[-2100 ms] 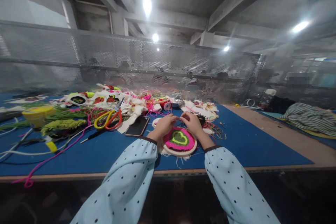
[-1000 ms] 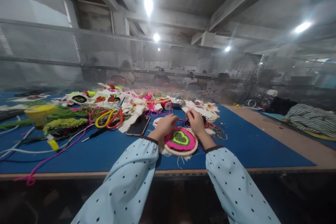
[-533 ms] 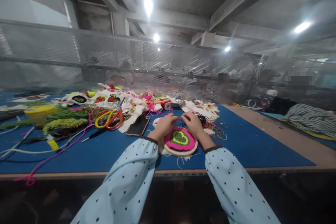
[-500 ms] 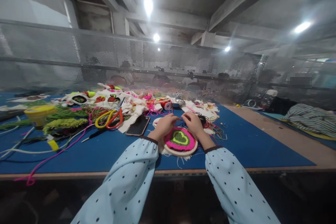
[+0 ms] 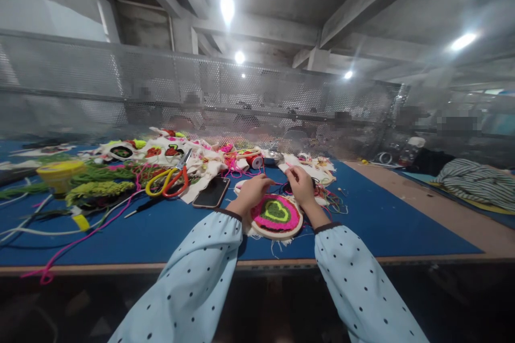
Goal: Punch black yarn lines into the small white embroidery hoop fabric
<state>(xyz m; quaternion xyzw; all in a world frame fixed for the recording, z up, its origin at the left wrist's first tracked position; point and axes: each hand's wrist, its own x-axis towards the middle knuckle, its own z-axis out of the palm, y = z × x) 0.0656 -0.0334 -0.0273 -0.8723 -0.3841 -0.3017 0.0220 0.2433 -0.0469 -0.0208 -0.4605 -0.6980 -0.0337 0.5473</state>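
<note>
A round embroidery hoop lies on the blue table mat in front of me, its cloth worked in pink, dark green and yellow-green yarn. My left hand rests at its upper left edge, fingers bent together in a pinch. Over the hoop's upper right edge, my right hand is raised with thumb and fingertips pressed together. Whatever either pinch holds is too small to make out. Dark thread lies beside the right hand. Frayed cloth sticks out beneath the hoop.
Left of the hoop are a phone, scissors with yellow and orange handles, and a yellow-lidded tub. Green yarn and stitched white cloth pile up behind. A metal bowl stands farther back. Striped fabric lies right.
My right hand has moved a little to the right and up, widening the gap to my left hand. The left hand and the hoop stay in place.
</note>
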